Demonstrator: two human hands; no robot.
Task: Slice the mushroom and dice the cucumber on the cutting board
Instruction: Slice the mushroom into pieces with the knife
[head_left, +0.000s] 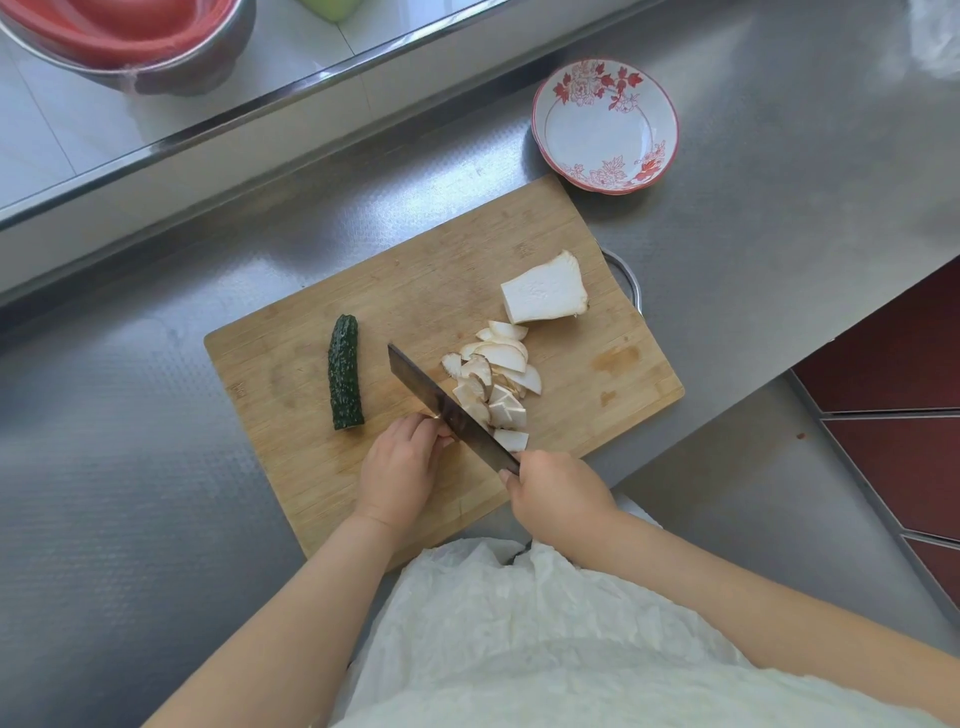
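One cucumber, one mushroom chunk.

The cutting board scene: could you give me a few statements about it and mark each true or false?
1. The cucumber lies whole and uncut on the cutting board. True.
2. The right hand holds the knife. True.
3. All of the mushroom is sliced. False: a large uncut mushroom piece sits beyond the mushroom slices.
4. The flowered bowl holds mushroom slices. False: it is empty, off the board.
5. The left hand grips the cucumber. False: its curled fingers sit at the blade, apart from the cucumber.
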